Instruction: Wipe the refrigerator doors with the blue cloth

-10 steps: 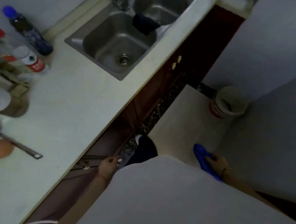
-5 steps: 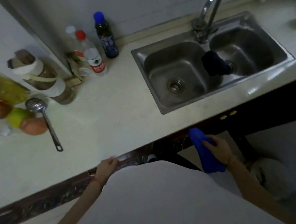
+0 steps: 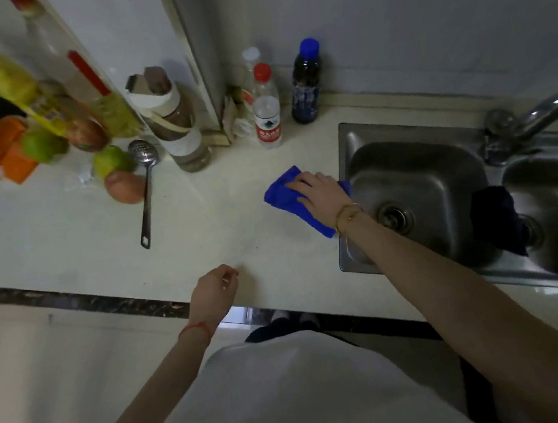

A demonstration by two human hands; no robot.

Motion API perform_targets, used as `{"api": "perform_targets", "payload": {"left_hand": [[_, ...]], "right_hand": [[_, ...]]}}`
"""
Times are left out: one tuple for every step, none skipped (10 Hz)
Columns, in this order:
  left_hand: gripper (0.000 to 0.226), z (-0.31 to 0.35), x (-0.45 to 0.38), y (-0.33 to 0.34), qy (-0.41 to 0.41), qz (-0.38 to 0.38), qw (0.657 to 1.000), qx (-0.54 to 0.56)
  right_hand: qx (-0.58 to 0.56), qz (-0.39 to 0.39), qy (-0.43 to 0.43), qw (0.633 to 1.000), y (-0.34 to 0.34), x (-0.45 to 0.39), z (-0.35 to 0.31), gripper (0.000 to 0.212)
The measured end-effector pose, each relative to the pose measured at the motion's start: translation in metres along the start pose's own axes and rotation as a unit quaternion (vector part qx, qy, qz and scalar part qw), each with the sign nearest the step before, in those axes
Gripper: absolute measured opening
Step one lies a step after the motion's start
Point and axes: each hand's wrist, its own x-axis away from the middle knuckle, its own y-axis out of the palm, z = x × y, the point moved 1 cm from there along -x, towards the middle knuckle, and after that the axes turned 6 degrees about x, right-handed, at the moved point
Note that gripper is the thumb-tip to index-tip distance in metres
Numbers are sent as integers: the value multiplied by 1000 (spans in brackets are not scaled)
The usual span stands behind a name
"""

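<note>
The blue cloth [image 3: 286, 195] lies flat on the pale counter [image 3: 203, 226], just left of the steel sink. My right hand [image 3: 320, 193] rests on top of it, palm down with fingers spread, pressing it onto the counter. My left hand [image 3: 215, 292] hovers at the counter's front edge, fingers loosely curled, holding nothing. No refrigerator door can be made out with certainty in this view.
A double steel sink [image 3: 420, 196] with a tap [image 3: 536, 118] is on the right; a dark rag [image 3: 498, 219] hangs on its divider. Bottles [image 3: 267, 109], a jar [image 3: 179, 128], a slotted spoon [image 3: 146, 190] and fruit [image 3: 123, 186] crowd the back left.
My right hand has lifted the blue cloth from below the counter edge and set it on the counter beside the sink. The view has swung left, and my left hand rose slightly.
</note>
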Motion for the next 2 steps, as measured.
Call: {"api": "perform_targets", "payload": {"left_hand": [[18,-5,-3,5,-13,13,1000,-25],[17,-12,-6,11,0,37,998,-44]], "right_hand": [[78,-83,-29,993,22,-25,4,50],[96,-117,-6,988,41,-29,12,56]]}}
